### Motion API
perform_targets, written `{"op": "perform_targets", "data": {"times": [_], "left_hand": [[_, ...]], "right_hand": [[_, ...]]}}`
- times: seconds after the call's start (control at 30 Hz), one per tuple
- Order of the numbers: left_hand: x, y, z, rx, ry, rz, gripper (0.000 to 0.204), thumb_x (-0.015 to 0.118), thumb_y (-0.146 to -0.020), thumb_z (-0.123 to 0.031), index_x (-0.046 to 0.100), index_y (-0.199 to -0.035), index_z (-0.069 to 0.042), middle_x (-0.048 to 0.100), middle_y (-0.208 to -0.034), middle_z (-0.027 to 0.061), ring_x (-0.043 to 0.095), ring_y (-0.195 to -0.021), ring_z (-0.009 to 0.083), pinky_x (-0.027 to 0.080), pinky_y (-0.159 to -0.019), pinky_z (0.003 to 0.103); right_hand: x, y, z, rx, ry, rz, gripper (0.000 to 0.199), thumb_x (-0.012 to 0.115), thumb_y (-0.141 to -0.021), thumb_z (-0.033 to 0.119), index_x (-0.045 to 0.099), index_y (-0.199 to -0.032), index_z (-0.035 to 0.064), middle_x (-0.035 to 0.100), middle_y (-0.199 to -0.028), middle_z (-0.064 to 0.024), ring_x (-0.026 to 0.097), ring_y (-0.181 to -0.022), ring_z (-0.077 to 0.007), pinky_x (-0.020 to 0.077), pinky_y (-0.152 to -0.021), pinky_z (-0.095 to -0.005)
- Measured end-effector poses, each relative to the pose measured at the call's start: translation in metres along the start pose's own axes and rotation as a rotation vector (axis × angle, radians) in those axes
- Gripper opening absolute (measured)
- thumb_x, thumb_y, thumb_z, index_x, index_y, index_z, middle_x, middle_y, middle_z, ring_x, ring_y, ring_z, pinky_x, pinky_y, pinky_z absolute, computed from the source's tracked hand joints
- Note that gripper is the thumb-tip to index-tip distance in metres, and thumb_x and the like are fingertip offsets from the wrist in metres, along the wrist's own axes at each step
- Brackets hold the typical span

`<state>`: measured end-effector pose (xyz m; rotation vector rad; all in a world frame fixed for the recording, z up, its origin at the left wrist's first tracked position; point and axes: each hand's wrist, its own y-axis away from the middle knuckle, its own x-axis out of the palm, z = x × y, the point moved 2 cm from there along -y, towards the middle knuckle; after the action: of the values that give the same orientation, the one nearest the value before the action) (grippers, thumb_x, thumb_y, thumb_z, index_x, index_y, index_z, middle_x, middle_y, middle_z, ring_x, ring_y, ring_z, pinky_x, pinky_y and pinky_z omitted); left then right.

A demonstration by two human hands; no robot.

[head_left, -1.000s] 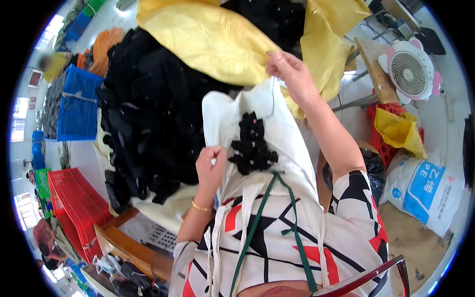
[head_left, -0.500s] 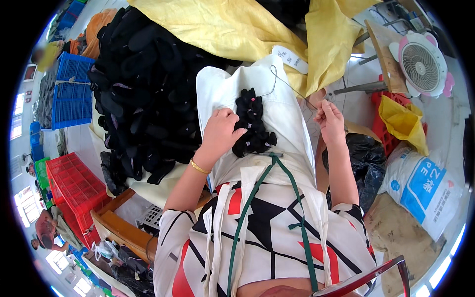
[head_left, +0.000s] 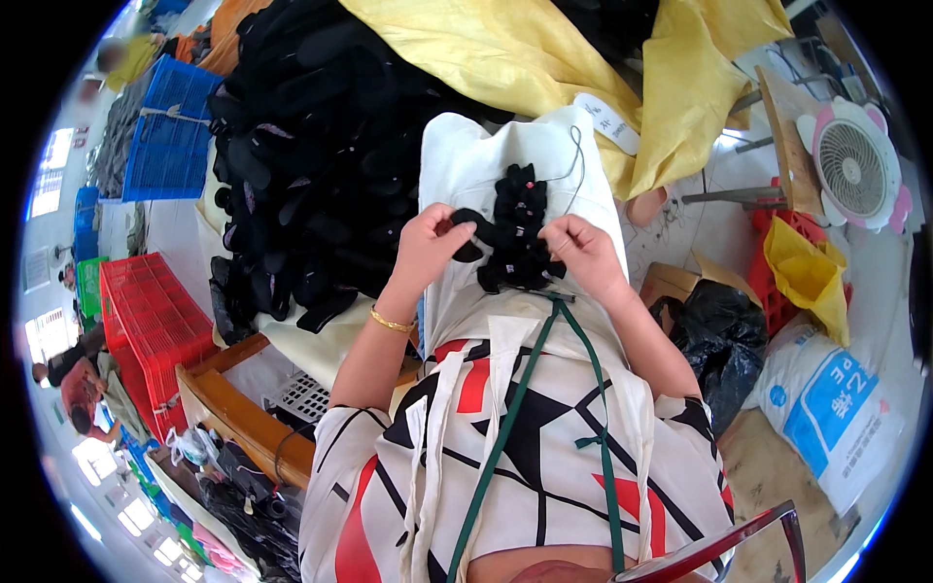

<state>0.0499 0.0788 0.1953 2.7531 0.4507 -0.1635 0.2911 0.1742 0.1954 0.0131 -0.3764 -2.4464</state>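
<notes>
A small stack of black fabric pieces (head_left: 518, 219), with a pink dot near its far end, lies on the white cloth (head_left: 455, 155) over my lap. At its left side my left hand (head_left: 428, 243) pinches one curved black fabric piece (head_left: 470, 225) between thumb and fingers. My right hand (head_left: 586, 255) is closed at the stack's right edge, fingertips pressed together. A thin dark cord (head_left: 579, 146) makes a narrow loop on the white cloth and runs down to those fingertips. Whether a needle is also in them cannot be seen.
A large heap of black fabric pieces (head_left: 321, 165) rises at my left, beside red (head_left: 160, 321) and blue crates (head_left: 170, 126). Yellow sheeting (head_left: 486, 49) spreads ahead. A pink-and-white fan (head_left: 853, 167), a black plastic bag (head_left: 717, 335) and a white sack (head_left: 826, 408) stand right.
My right hand has come in from the far right, bringing the cord to the stack's right edge. My left hand, earlier without a visible piece, now grips a black fabric piece.
</notes>
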Motion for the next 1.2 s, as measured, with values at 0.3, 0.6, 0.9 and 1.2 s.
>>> {"op": "perform_targets", "data": {"times": [0.3, 0.6, 0.9, 1.2], "left_hand": [[0.028, 0.049, -0.016, -0.020, 0.694, -0.053, 0.019, 0.071, -0.090, -0.008, 0.059, -0.104, -0.002, 0.069, -0.095, 0.0061, 0.066, -0.082, 0.0122, 0.056, -0.072, 0.025], [0.013, 0.066, -0.048, 0.431, -0.246, 0.149, 0.022, 0.075, -0.088, -0.016, 0.070, -0.104, -0.002, 0.069, -0.088, 0.0080, 0.063, -0.076, 0.0125, 0.051, -0.069, 0.025], [0.011, 0.076, -0.047, 0.217, 0.134, 0.305, 0.021, 0.071, -0.091, -0.014, 0.066, -0.105, 0.001, 0.068, -0.083, 0.0063, 0.063, -0.072, 0.0135, 0.050, -0.067, 0.025], [-0.001, 0.092, -0.072, 0.744, -0.466, 0.086, 0.024, 0.080, -0.077, -0.011, 0.067, -0.097, -0.008, 0.066, -0.085, 0.0083, 0.063, -0.078, 0.0267, 0.051, -0.066, 0.034]], "right_hand": [[0.058, 0.006, 0.026, -0.194, 0.180, 0.005, 0.020, 0.071, -0.090, 0.013, 0.066, -0.104, -0.0014, 0.062, -0.086, -0.0100, 0.060, -0.076, -0.0175, 0.0506, -0.070, -0.0293], [0.057, 0.032, 0.047, -0.594, 0.570, 0.061, 0.014, 0.070, -0.083, 0.002, 0.068, -0.097, 0.0017, 0.063, -0.083, -0.0131, 0.062, -0.076, -0.0298, 0.0497, -0.067, -0.0378], [0.064, 0.052, 0.063, -0.690, 0.530, -0.013, 0.018, 0.072, -0.083, 0.004, 0.068, -0.100, 0.0027, 0.064, -0.082, -0.0115, 0.060, -0.072, -0.0270, 0.0493, -0.065, -0.0349], [0.033, 0.051, 0.062, -0.161, 0.074, 0.217, 0.021, 0.058, -0.100, 0.006, 0.059, -0.120, 0.0015, 0.062, -0.087, 0.0005, 0.058, -0.081, -0.0062, 0.0473, -0.074, -0.0213]]}}
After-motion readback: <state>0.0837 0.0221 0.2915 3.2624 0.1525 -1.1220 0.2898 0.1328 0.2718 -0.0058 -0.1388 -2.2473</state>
